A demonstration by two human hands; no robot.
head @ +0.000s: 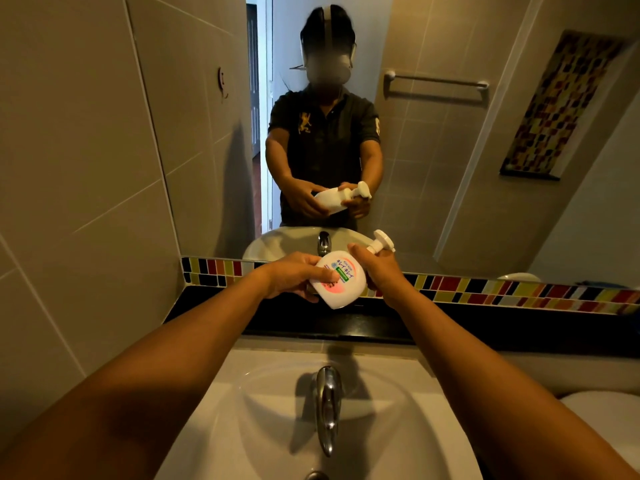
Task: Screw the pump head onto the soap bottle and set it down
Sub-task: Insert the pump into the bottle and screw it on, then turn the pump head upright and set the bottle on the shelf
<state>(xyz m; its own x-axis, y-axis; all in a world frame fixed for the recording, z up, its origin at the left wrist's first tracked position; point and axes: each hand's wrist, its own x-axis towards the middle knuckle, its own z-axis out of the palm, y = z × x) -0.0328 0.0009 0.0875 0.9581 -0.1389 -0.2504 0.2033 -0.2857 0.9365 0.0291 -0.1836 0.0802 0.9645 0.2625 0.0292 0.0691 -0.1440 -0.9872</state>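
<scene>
I hold a white soap bottle (341, 280) tilted on its side in the air above the black counter (485, 329), its label facing me. My left hand (294, 277) grips the bottle's lower body. My right hand (379, 271) wraps the neck, and the white pump head (382, 240) sticks out above my fingers, pointing up and to the right. My fingers hide the joint between pump and bottle.
A white basin (249, 427) with a chrome tap (327, 407) lies below my arms. A strip of coloured tiles (519, 289) runs behind the counter under a large mirror (433, 150), which reflects me. Tiled wall (69, 202) stands on the left.
</scene>
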